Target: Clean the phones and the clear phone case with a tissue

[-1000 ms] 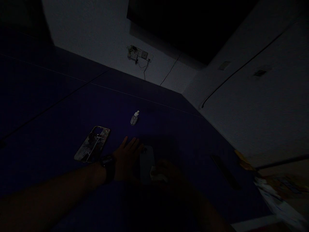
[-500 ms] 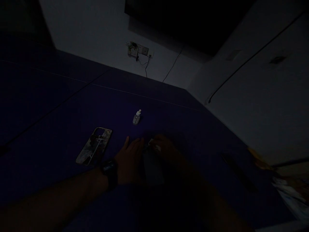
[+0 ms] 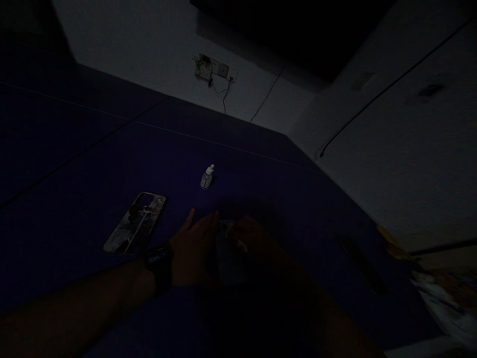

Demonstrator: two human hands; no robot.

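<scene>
The scene is very dark. A flat grey-blue rectangular thing, apparently a phone (image 3: 230, 266), lies on the dark blue surface between my hands. My left hand (image 3: 194, 246), with a watch on its wrist, rests along its left edge, fingers stretched out and the outermost one apart. Over its upper right part, my right hand (image 3: 253, 233) is closed on a small white cloth or tissue (image 3: 230, 229); its exact kind is too dim to tell. Left of my hands lies a patterned phone case (image 3: 137, 223). Beyond them stands a small dropper bottle (image 3: 206, 178) with a white top.
On the right of the surface lies a dark long flat object (image 3: 363, 264). White and coloured items (image 3: 443, 298) sit at the far right edge. Sockets with cords (image 3: 216, 68) are on the back wall, below a large dark screen (image 3: 283, 30).
My right hand, with the white cloth, has shifted slightly down the phone, showing more of its top end. The view has moved a little; the bottle and case stay put.
</scene>
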